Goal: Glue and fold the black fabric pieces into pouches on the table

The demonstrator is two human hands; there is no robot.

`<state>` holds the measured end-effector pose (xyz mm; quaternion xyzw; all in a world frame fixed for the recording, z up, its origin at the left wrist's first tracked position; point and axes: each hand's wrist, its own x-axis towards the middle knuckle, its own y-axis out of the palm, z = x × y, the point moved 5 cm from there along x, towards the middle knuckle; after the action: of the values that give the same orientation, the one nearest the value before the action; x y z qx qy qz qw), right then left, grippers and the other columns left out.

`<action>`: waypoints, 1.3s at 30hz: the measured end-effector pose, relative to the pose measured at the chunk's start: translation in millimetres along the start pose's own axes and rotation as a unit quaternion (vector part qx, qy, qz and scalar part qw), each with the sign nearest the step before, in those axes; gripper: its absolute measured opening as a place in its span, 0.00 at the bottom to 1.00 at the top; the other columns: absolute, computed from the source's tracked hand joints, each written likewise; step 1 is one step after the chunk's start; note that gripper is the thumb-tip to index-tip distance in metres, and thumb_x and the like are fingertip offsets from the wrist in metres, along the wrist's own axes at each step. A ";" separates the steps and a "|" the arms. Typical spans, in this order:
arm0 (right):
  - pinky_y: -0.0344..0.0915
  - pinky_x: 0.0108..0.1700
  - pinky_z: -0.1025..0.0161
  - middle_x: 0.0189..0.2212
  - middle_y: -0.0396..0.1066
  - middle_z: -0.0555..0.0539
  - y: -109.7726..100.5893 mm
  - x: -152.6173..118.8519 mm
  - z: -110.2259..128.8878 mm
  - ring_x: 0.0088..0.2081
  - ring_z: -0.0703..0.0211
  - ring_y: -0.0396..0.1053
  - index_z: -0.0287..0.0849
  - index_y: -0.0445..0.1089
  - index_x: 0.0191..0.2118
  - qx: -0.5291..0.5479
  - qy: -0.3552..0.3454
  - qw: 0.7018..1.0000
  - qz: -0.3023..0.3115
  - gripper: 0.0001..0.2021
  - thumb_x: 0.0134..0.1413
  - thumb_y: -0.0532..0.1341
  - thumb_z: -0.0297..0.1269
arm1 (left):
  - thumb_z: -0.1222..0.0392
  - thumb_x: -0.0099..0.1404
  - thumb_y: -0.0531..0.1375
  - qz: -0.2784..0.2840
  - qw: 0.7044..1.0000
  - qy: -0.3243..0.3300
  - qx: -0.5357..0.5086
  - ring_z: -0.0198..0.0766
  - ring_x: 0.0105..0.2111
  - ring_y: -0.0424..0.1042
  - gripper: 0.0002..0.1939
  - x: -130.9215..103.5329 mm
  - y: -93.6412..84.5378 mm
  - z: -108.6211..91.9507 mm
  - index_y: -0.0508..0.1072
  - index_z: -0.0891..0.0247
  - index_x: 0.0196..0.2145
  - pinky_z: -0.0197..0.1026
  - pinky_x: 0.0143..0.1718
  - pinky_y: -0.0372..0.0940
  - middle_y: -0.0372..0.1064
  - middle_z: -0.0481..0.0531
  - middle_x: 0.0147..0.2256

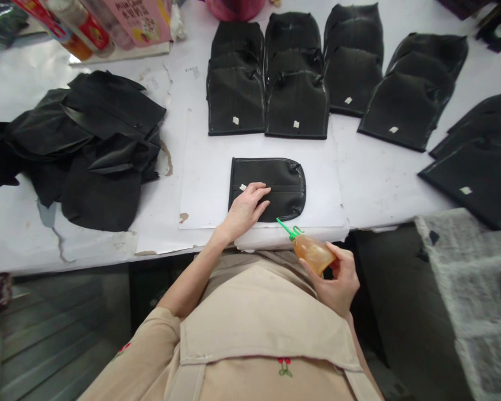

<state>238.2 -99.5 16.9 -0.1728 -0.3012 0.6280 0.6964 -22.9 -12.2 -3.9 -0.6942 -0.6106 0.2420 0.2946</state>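
Observation:
In front of me a black leather-like piece [281, 181] with one rounded end lies flat on a white sheet. A glossy line runs along its curved edge. My left hand [250, 206] rests on it, fingers stretched out, beside a small white tag [242, 187]. My right hand [338, 278] is wrapped round a soft glue bottle [314, 252] of amber liquid. The green nozzle [287, 226] of the bottle points at the piece's near edge, close to the curve; whether it touches cannot be made out.
Overlapping black pieces [296, 103] lie in groups along the back and right. A loose heap of black material [108, 122] covers the left. Bottles [89, 30] and a pink box [144, 22] stand at the back left, near a pink container [236, 8]. Grey fabric [467, 289] hangs at right.

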 end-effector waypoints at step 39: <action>0.76 0.38 0.55 0.42 0.75 0.44 57.3 16.3 45.7 0.40 0.50 0.76 0.44 0.69 0.53 0.045 -0.084 0.992 0.083 0.28 0.48 0.74 0.46 | 0.66 0.65 0.63 -0.124 0.967 -0.221 0.016 0.35 0.29 0.71 0.16 -37.1 -38.1 57.9 0.73 0.62 0.51 0.38 0.39 0.68 0.71 0.47 0.33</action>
<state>165.5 -81.1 19.5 -0.1124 -0.3146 0.7085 0.6216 -95.2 -39.3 -19.0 -0.5373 -0.7382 0.3604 0.1911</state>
